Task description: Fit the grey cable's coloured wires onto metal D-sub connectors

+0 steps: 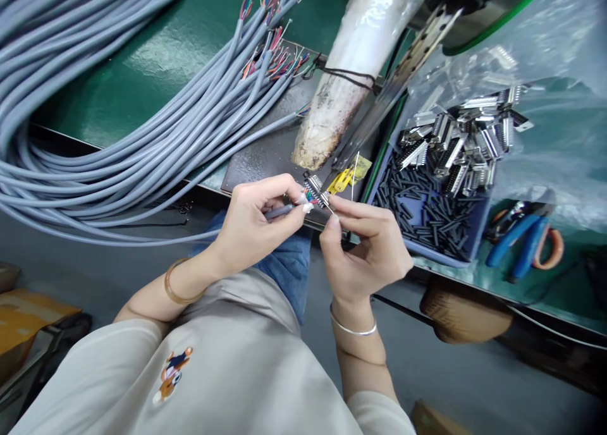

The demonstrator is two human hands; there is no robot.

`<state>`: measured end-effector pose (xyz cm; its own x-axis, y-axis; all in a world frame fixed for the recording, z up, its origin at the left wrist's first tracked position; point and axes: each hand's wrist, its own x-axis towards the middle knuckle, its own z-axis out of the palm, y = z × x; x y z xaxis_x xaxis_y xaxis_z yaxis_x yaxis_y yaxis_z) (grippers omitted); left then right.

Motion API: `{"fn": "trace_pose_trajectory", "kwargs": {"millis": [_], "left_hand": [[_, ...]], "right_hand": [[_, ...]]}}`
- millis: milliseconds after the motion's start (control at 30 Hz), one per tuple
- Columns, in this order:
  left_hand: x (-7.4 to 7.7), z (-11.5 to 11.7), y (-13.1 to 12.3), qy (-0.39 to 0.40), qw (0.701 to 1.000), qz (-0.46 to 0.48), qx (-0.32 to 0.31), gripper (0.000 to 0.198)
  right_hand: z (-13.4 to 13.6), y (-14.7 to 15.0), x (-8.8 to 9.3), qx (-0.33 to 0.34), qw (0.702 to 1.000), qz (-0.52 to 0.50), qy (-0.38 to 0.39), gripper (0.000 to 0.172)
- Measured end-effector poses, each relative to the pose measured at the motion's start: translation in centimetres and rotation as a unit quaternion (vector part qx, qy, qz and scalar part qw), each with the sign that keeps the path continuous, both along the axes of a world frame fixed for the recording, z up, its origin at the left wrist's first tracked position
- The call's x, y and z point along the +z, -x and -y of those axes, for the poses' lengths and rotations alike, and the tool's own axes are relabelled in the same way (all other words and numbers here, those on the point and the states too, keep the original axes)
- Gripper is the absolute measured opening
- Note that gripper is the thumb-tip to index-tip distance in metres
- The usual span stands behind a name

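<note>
My left hand (258,223) is closed around the stripped end of a grey cable (279,212), its fingertips at the coloured wires. Against those wires lies a D-sub connector (317,189) with a row of metal pins. From the other side, my right hand (365,239) pinches a thin silvery strand (331,208) like solder wire, its end at the connector. Just beyond the connector, a soldering iron with a perforated metal barrel (417,46) slants down. A small yellow piece (342,179) sits beside the connector. Fingers partly hide the joint between wires and pins.
Many grey cables (190,131) with stripped ends spread over the green table at left. A plastic-wrapped tube (353,62) stands behind my hands. At right, a blue tray (478,232) holds black sleeves (441,223) and metal connectors (467,138), beside pliers (526,239).
</note>
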<state>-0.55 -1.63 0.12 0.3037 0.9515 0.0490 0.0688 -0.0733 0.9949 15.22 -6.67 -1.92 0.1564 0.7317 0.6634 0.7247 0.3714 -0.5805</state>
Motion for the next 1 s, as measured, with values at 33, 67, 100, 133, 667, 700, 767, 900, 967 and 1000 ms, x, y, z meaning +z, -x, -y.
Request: {"fn": "trace_pose_trajectory", "kwargs": {"millis": [33,67,100,133,667,700,767,900,967,1000], "left_hand": [[-0.1,0.0,0.1,-0.036,0.999,-0.013,-0.003,0.012],[-0.2,-0.1,0.1,-0.076,0.997,-0.026,-0.003,0.01],[-0.3,-0.2,0.1,-0.114,0.993,-0.04,-0.002,0.009],[-0.4,-0.3,0.2,-0.147,0.988,-0.053,0.001,0.009],[1.3,-1.1,0.3,-0.2,0.974,-0.108,-0.013,0.013],[1.3,-1.1,0.3,-0.194,0.975,-0.11,-0.018,0.012],[1.2,-1.1,0.4,-0.184,0.976,-0.115,-0.028,0.012],[0.9,-1.0,0.5,-0.171,0.977,-0.123,-0.041,0.012],[0.8,-0.9,0.5,-0.168,0.977,-0.123,-0.044,0.012],[0.7,-0.8,0.5,-0.168,0.977,-0.121,-0.045,0.012]], "right_hand": [[0.0,0.0,0.0,0.003,1.0,-0.002,0.002,0.017],[-0.1,0.0,0.1,0.006,1.0,0.002,0.002,0.017],[-0.1,-0.1,0.1,0.007,1.0,0.008,0.003,0.016],[-0.2,-0.1,0.1,0.007,1.0,0.013,0.003,0.015],[-0.9,0.2,1.2,-0.009,0.998,0.056,-0.013,0.019],[-0.9,0.1,1.2,-0.009,0.998,0.064,-0.013,0.018],[-0.7,0.1,1.1,-0.006,0.997,0.079,-0.015,0.017],[-0.5,0.0,0.5,0.003,0.995,0.096,-0.01,0.018],[-0.3,-0.1,0.3,0.003,0.995,0.095,-0.009,0.019],[-0.1,-0.1,0.4,0.003,0.996,0.093,-0.007,0.019]]}}
